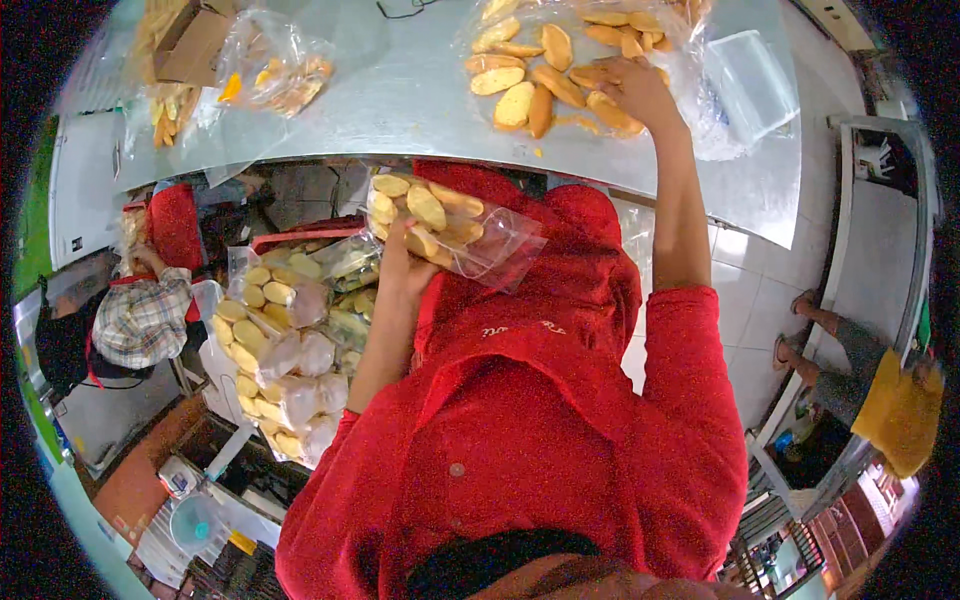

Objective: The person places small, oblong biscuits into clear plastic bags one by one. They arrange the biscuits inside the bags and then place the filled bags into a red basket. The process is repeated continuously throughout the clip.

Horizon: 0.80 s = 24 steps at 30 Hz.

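My left hand (405, 259) holds a clear plastic bag (504, 244) with several oval, golden slices in it, probably toasted bread. The bag tilts over my lap, its flat, unfilled end pointing right. On the metal-topped table (390, 97), my right hand (636, 86) reaches into a loose heap of similar oval slices (514, 105). Its fingers touch slices there, but their grip is partly hidden. Clear plastic sheeting (679, 19) surrounds the heap. To my left, filled clear bags (259, 337) are piled in a red-rimmed container (307, 229).
A clear plastic box (752, 86) lies right of the heap. At the table's left are a cardboard box (195, 45) and a plastic bag with orange pieces (274, 75). One person in a plaid shirt (142, 315) sits at left; another person's legs (825, 330) show at right.
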Tool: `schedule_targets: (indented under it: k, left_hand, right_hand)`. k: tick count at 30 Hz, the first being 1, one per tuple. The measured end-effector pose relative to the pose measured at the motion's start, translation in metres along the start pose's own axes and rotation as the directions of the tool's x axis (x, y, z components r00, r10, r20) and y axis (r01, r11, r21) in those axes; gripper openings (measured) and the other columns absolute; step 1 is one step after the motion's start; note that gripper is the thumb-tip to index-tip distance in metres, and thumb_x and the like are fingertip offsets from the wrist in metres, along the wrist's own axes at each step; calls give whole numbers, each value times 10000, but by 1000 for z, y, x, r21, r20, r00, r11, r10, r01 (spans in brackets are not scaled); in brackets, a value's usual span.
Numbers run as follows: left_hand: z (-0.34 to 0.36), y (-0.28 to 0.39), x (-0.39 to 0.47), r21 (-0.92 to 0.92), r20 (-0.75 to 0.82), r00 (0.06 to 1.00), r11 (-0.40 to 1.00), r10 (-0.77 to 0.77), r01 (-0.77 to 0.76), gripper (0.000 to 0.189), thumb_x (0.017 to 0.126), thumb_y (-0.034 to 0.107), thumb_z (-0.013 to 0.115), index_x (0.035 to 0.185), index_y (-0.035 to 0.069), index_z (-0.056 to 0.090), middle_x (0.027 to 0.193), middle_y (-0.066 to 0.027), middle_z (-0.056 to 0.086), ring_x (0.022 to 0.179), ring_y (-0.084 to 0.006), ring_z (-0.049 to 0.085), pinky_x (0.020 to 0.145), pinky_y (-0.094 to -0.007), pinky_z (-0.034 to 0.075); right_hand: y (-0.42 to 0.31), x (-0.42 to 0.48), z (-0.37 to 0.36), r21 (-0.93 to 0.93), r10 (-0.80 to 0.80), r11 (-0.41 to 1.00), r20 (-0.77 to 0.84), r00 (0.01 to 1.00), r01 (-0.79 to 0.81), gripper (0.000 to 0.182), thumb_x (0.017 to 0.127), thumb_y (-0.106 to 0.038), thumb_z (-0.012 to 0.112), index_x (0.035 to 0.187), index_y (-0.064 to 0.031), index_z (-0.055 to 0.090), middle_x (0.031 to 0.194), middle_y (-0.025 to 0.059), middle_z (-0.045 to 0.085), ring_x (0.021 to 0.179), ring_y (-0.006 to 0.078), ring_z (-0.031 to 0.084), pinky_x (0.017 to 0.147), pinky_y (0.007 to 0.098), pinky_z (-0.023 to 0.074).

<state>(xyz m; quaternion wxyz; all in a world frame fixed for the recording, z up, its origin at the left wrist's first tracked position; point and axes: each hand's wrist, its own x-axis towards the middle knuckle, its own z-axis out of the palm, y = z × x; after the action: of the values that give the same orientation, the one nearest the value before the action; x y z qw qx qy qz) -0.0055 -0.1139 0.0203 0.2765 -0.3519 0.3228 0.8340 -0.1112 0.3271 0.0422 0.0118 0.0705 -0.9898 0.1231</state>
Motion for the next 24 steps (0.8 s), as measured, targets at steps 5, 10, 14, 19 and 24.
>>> schedule_targets:
  k: [5, 10, 14, 19, 24]
  left_hand:
    - [1, -1, 4, -25, 42, 999, 1000, 17, -16, 480, 886, 178, 511, 1338, 60, 403, 1291, -157, 511, 1205, -352, 509, 1020, -578, 423]
    - [16, 1, -4, -28, 122, 992, 999, -15, 18, 510, 852, 219, 571, 1336, 98, 462, 1283, -125, 550, 1213, -341, 510, 1019, -565, 425]
    - [18, -3, -10, -63, 148, 989, 998, 12, -2, 487, 902, 244, 535, 1360, 111, 439, 1321, -123, 525, 1245, -342, 485, 1035, -568, 408]
    - [45, 1, -32, -20, 38, 998, 998, 60, -59, 493, 975, 401, 488, 1375, 127, 404, 1355, -118, 485, 1258, -325, 476, 1041, -553, 411]
    - [29, -11, -15, -48, 83, 988, 991, 132, -129, 422, 979, 344, 492, 1323, 105, 440, 1294, -118, 531, 1181, -316, 540, 996, -536, 455]
  right_hand:
    - [-14, 11, -22, -84, -88, 992, 69, 994, 93, 443, 850, -313, 644, 1233, -94, 602, 1145, 144, 647, 1044, 343, 584, 920, 429, 474]
    - [7, 5, -17, 758, 209, 648, -79, 975, -77, 435, 899, -369, 586, 1210, -66, 591, 1059, 119, 678, 943, 290, 659, 825, 407, 527]
    - [-46, -28, -45, 919, 141, -323, 281, 949, -225, 466, 956, -405, 518, 1219, -23, 561, 1059, 123, 665, 995, 229, 654, 849, 343, 518]
    - [-109, -103, -35, 860, -543, 510, 343, 766, -23, 442, 881, -162, 607, 1286, -8, 516, 1186, 173, 602, 1066, 310, 599, 932, 389, 480]
    - [-213, -132, 4, 638, -314, 769, 331, 890, 34, 428, 875, -117, 563, 1292, -39, 511, 1198, 216, 559, 1071, 397, 568, 946, 434, 453]
